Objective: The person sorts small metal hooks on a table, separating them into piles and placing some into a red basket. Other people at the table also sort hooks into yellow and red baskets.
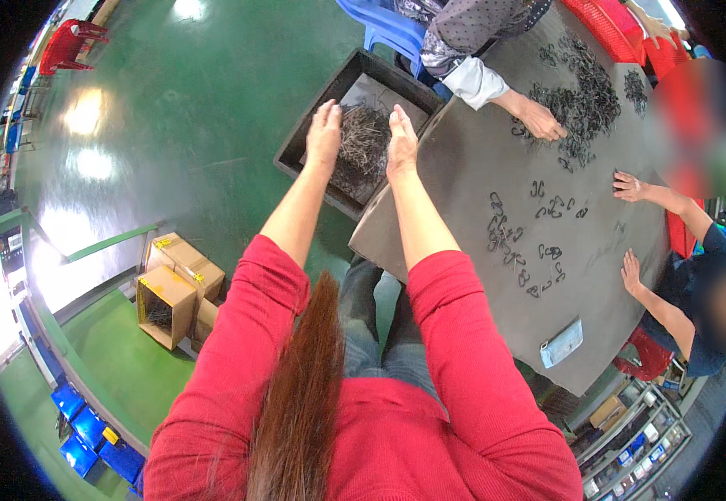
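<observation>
My left hand (pixel 324 135) and my right hand (pixel 402 144) reach forward over a black crate (pixel 303 142). The palms face each other, fingers stretched out, with a gap between them. In that gap shows a heap of thin, silvery-grey metal pieces (pixel 365 140); their exact kind is too small to tell. The left hand is at the heap's left edge and the right hand at its right, near the table corner. Whether the palms touch the heap, I cannot tell. A flat grey sheet (pixel 384 93) shows behind the heap inside the crate.
The grey table (pixel 463 192) bears a dark pile of small metal parts (pixel 580 100), scattered loop-shaped pieces (pixel 505 234) and a light-blue packet (pixel 562 342). One co-worker's hand (pixel 542 121) touches the pile; another's hands (pixel 632 271) rest rightward. Cardboard boxes (pixel 167 301) stand left.
</observation>
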Motion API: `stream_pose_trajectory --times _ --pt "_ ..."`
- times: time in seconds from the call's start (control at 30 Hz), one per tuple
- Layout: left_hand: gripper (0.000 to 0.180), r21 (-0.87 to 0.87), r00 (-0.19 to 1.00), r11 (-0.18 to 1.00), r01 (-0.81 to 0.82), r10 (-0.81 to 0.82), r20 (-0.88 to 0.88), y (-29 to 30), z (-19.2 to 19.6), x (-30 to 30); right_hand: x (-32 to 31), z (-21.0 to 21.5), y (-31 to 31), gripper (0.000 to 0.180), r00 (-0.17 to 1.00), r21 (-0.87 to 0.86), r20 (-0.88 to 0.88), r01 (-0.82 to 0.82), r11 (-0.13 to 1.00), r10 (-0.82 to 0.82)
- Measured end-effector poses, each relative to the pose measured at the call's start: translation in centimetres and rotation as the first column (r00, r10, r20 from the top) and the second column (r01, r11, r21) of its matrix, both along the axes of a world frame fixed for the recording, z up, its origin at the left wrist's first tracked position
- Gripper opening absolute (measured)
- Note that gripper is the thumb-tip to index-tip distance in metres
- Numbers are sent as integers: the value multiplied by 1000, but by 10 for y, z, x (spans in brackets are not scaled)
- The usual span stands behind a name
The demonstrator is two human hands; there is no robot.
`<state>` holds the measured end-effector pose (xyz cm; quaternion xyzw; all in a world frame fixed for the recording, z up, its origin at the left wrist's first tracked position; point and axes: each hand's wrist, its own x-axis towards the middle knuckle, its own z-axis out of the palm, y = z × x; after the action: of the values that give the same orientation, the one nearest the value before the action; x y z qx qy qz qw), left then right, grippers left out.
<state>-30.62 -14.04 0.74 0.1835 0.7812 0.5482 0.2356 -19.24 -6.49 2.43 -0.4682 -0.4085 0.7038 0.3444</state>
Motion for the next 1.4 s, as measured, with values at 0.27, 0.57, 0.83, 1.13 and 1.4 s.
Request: stream_pose_trajectory --times 0.27,0.57,0.83,1.13,1.4 --pt "42 4 954 997 -83 79 291 -41 46 -4 143 51 18 29 968 -82 -211 120 989 -135" --pt "34 82 954 996 -30 4 299 -57 65 123 453 52 14 18 885 10 167 439 898 -435" --pt "27 -68 924 990 124 -91 372 -21 58 294 627 8 58 17 715 278 583 270 922 -386" --pt "24 -266 917 879 396 -396 55 -6 69 366 654 -12 178 45 483 621 750 -278 733 -452" --pt "22 -400 957 870 287 -281 75 -55 63 372 656 -69 308 65 239 617 786 -370 695 -571"
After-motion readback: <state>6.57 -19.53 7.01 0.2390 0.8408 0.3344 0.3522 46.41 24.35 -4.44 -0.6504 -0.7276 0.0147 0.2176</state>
